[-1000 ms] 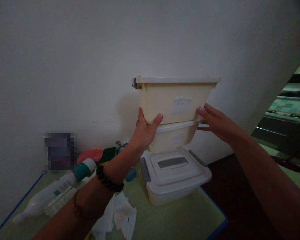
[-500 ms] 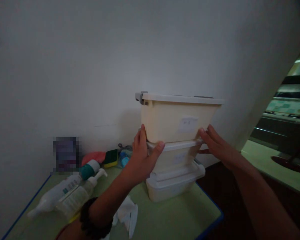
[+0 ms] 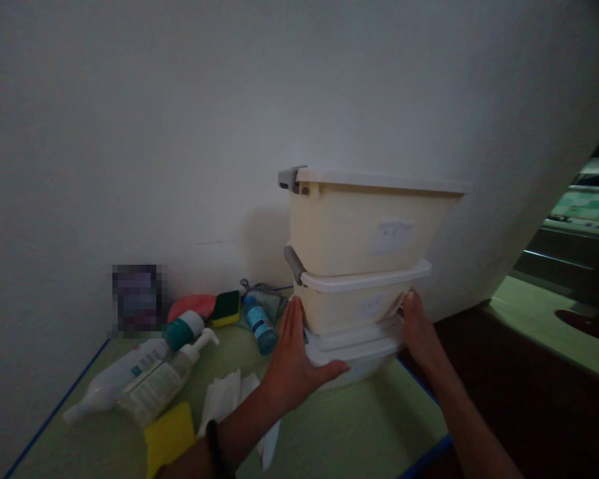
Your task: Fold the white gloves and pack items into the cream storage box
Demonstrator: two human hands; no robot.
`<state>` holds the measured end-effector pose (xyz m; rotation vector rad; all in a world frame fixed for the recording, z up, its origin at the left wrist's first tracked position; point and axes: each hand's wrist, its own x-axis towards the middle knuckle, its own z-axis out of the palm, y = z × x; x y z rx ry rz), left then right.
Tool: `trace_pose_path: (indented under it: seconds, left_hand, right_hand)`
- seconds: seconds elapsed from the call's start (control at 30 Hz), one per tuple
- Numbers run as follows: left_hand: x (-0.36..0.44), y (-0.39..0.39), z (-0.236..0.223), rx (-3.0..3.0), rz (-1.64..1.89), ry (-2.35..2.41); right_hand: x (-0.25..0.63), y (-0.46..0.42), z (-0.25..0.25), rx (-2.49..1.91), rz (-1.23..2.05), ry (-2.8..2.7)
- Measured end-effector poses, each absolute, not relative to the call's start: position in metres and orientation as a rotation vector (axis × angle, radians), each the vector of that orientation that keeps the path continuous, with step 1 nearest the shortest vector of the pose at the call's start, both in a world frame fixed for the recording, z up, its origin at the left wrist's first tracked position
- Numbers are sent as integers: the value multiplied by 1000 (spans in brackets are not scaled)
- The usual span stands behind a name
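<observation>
Three cream plastic storage boxes with lids stand stacked against the white wall: a top box (image 3: 374, 223), a middle box (image 3: 354, 299) and a bottom box (image 3: 352, 349). My left hand (image 3: 292, 352) lies open against the left end of the bottom box, thumb under its front edge. On the right end of the stack my right hand (image 3: 416, 329) presses against the bottom box, fingers up toward the middle one. The stack rests on a green table (image 3: 329, 432).
Left of the stack lie a small blue bottle (image 3: 258, 324), a green-and-yellow sponge (image 3: 227, 308), a pump bottle (image 3: 162, 382), a white tube with a teal cap (image 3: 130, 372), a yellow cloth (image 3: 170, 442) and white tissues (image 3: 224, 399). The table's blue edge (image 3: 422, 459) is at the right.
The two upper boxes came down onto the bottom box. My hands slid from the middle box down to the bottom box's ends, and the left hand opened flat.
</observation>
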<state>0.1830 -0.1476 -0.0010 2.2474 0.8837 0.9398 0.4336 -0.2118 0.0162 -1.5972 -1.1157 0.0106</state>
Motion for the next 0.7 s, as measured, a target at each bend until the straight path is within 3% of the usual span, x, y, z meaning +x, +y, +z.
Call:
trace_pose_path:
  seconds: [0.7]
  left_hand:
    - [225, -46, 2, 2219, 995, 994]
  right_hand:
    - [456, -87, 0, -1724, -33, -876]
